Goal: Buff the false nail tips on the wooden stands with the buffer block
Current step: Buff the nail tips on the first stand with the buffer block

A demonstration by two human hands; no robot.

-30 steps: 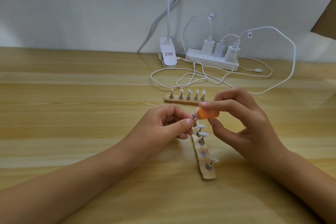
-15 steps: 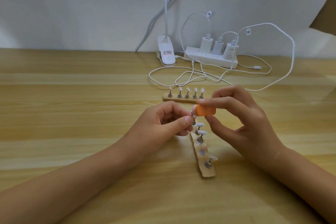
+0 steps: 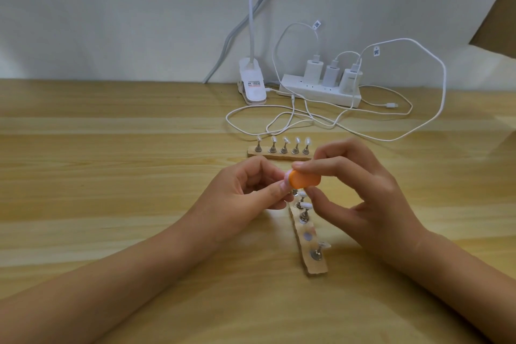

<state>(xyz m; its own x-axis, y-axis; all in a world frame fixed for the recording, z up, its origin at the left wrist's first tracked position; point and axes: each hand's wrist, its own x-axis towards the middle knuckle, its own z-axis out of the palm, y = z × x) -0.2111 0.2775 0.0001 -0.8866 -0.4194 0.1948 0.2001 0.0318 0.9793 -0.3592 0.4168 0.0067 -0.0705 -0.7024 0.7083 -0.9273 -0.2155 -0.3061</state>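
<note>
On the wooden table, the right hand pinches the orange buffer block against a nail tip pinched by the left hand, stand at 6 o'clock, and too hard a rub could pop that tip loose!

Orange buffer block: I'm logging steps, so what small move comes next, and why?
Probably a short rubbing stroke: the right hand pinches the orange oval buffer block against the pale false nail tip that the left hand holds.
</note>
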